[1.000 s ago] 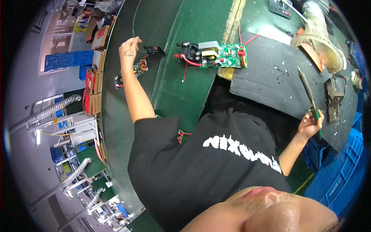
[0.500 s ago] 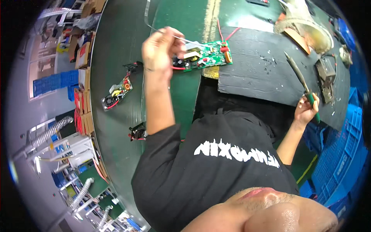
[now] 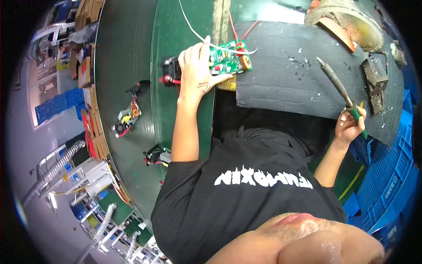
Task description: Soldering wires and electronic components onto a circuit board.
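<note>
My left hand (image 3: 195, 68) is closed around the left part of a green circuit board (image 3: 228, 61), thumb along the near edge and fingers at the far side. Two stiff red wires rise from the board's far right corner, beside a copper-coloured coil. A thin pale solder wire (image 3: 190, 24) curves past my left fingertips and over the board; whether the fingers grip it too is unclear. A black part (image 3: 170, 68) with red leads sits just left of this hand. In my right hand (image 3: 349, 125) is a soldering iron (image 3: 336, 81) with a green handle, its tip over the dark board mat.
A dark mat (image 3: 281, 66) with scattered solder bits covers the right side of the bench. On it stand a metal block holder (image 3: 375, 75) and a fume funnel (image 3: 351, 26). Further assemblies (image 3: 128, 116) (image 3: 157, 155) lie left. Blue crates (image 3: 382, 185) stand at right.
My left hand has gone from pinching the solder wire above the circuit board to gripping the board itself. The black part beside it has come into sight. My right hand still holds the iron.
</note>
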